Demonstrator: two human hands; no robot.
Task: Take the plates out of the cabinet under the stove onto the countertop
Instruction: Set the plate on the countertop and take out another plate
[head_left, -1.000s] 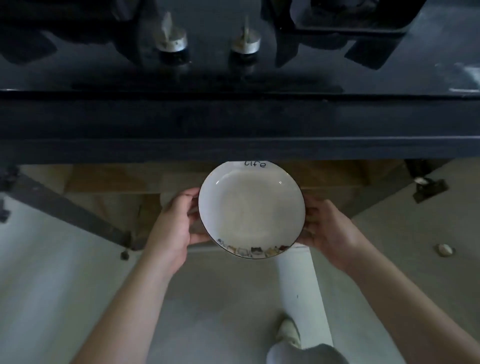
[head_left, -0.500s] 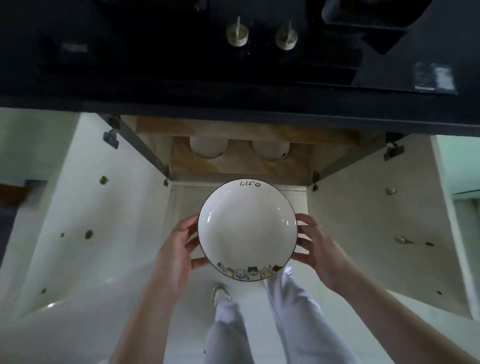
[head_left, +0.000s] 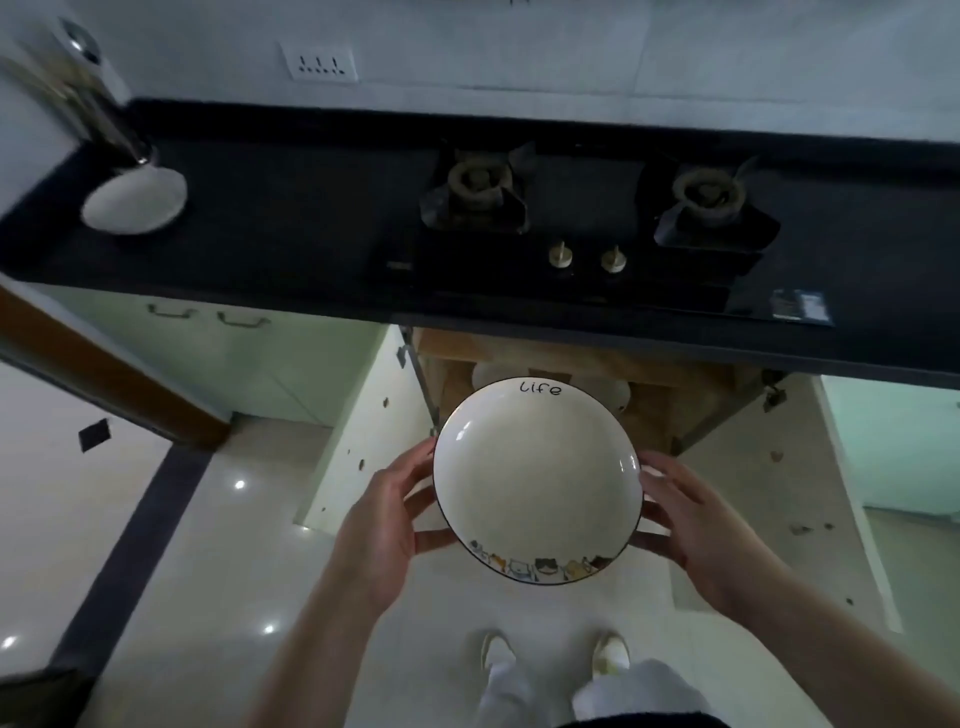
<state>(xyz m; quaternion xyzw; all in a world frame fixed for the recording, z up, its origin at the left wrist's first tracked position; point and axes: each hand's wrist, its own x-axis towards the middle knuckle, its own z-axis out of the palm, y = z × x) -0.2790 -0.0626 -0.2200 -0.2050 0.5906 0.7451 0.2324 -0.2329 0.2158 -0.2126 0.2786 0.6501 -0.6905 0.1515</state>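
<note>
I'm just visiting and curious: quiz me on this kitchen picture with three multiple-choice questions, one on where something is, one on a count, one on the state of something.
1. Where does the other white plate sit?
A. countertop, left of the stove
B. on a burner
C. on the floor

2. How many stove knobs show?
A. one
B. two
C. four

3. How is the cat-pattern plate held?
A. by one hand
B. resting on the counter
C. between both hands

Answers:
1 A, it lies on the dark countertop near the left end.
2 B, two knobs sit between the burners.
3 C, the left hand and right hand grip opposite edges.
</note>
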